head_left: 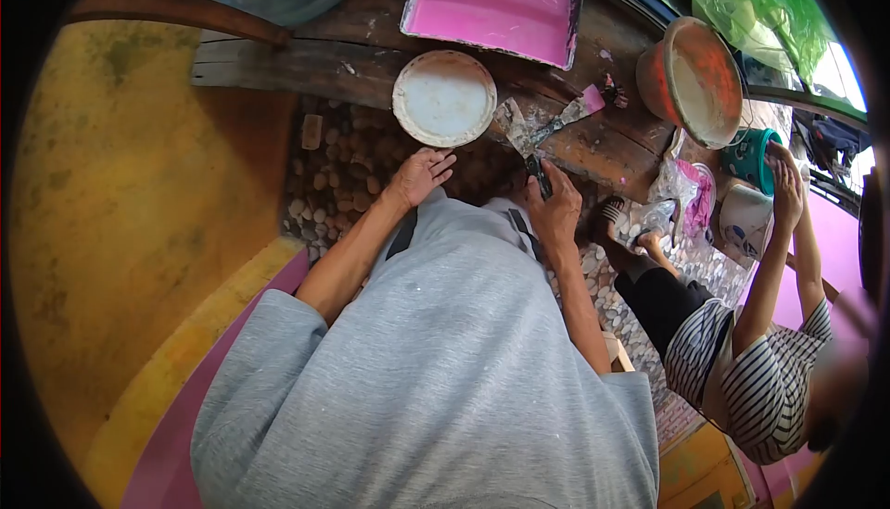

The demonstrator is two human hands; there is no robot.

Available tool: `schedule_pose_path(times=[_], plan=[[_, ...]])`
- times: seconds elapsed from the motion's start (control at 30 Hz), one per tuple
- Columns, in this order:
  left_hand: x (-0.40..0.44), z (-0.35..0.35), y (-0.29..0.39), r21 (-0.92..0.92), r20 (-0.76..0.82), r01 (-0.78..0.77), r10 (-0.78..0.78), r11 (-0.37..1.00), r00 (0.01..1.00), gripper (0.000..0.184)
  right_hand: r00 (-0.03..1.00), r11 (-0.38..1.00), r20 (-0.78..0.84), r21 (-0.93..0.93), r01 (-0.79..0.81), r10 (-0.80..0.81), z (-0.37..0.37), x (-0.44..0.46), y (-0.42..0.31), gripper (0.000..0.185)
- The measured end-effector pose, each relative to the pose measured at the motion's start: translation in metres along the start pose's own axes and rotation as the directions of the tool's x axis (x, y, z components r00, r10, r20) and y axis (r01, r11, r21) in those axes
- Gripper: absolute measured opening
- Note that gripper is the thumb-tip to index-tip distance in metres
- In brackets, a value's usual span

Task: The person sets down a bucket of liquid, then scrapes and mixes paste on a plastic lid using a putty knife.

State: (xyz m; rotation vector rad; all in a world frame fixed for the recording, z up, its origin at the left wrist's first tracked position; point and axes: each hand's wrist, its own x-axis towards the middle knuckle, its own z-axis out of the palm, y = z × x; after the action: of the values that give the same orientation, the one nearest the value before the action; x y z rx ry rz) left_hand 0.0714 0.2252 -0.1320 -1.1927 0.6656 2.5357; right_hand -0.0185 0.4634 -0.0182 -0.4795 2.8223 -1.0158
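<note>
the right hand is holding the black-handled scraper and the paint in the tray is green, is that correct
The colour is wrong: the paint in the tray is pink, not green, as the head view shows. The right hand is indeed holding the black-handled scraper.

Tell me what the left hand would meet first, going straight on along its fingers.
Probably the black-handled scraper in the right hand: the left hand points across toward it. Depth is unclear, so the hand might pass beneath.
</note>
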Motion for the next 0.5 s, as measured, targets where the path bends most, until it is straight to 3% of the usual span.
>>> schedule_pose_path(times=[0.27, 0.43, 0.5], plan=[[-0.006, 0.0, 0.017, -0.007, -0.037, 0.051, -0.051, 0.999, 0.998, 0.029, 0.99, 0.998, -0.132, -0.001, -0.057, 0.056, 0.022, -0.015, -0.015, 0.031], [-0.006, 0.008, 0.019, 0.022, -0.049, -0.133, 0.134, 0.991, 0.99, 0.034, 0.989, 1.0, -0.149, -0.002, -0.013, 0.013, 0.031, -0.017, -0.033, 0.034], [-0.001, 0.01, 0.019, 0.032, -0.089, -0.131, 0.134, 0.991, 0.987, 0.037, 0.989, 1.0, -0.149, -0.013, -0.013, 0.01, 0.032, -0.018, -0.037, 0.034]])
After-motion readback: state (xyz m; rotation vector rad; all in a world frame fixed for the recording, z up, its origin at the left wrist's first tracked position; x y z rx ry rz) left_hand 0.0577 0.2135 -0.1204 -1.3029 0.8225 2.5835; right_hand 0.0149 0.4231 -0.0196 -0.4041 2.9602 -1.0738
